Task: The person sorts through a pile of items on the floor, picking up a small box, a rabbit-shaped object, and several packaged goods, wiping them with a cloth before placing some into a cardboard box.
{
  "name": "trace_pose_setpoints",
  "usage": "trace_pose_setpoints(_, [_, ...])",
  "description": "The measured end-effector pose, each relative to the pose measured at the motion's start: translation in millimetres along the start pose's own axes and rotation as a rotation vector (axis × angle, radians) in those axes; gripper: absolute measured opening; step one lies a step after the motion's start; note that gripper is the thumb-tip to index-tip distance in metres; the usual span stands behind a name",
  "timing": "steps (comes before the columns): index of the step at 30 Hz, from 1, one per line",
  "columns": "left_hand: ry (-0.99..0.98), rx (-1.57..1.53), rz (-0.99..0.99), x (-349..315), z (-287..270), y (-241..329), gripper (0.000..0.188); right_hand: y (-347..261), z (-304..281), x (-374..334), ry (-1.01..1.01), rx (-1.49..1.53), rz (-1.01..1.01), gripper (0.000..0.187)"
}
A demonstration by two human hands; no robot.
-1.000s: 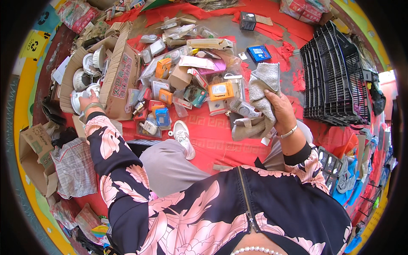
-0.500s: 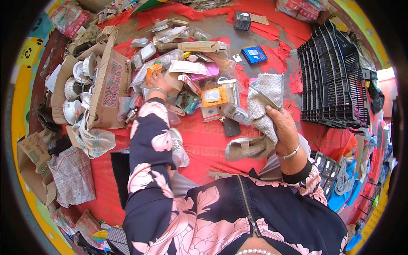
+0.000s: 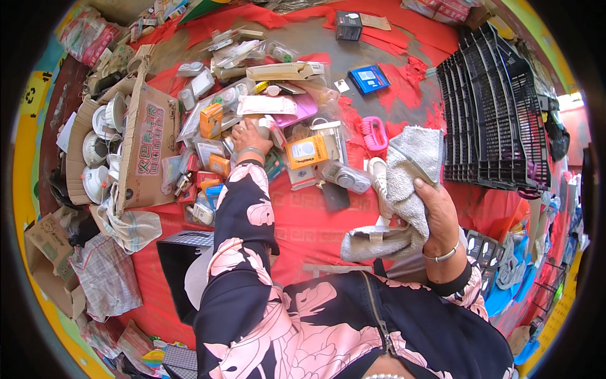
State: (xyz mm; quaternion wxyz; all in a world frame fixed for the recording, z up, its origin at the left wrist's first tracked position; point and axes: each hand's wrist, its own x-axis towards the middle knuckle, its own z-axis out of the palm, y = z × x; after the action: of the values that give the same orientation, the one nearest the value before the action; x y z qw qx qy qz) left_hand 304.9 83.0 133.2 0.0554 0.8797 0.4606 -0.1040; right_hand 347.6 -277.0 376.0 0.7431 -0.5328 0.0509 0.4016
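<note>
Now right hand (image 3: 439, 216) pinches nubbly grey terry towel (image 3: 415, 156) between thumb and fingers, folded, drooping over red sheeting (image 3: 303, 221), same hold as a second ago. Left hand (image 3: 251, 138) has shifted from the corrugated carton (image 3: 151, 148) of round white downlights (image 3: 96, 181) to the pile of packets (image 3: 266, 105), so work is at the pile now; fingers bent over it, can't tell if gripping. Right of it: flat orange box (image 3: 307, 151), smooth pink looped plastic piece (image 3: 374, 133) just beside towel, now fully in view. Farther: black lattice crates (image 3: 486, 114), glossy blue box (image 3: 369, 79)
</note>
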Motion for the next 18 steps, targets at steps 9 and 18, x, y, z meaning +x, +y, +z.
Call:
trace_pose_setpoints(9, [-0.035,-0.174,0.321,-86,23,37,0.106,3,10,-11,-0.02,-0.028,-0.046,0.026])
trace_pose_setpoints(18, [-0.083,-0.419,0.172,-172,64,41,0.1,3,-15,-1,-0.151,-0.012,-0.058,0.025])
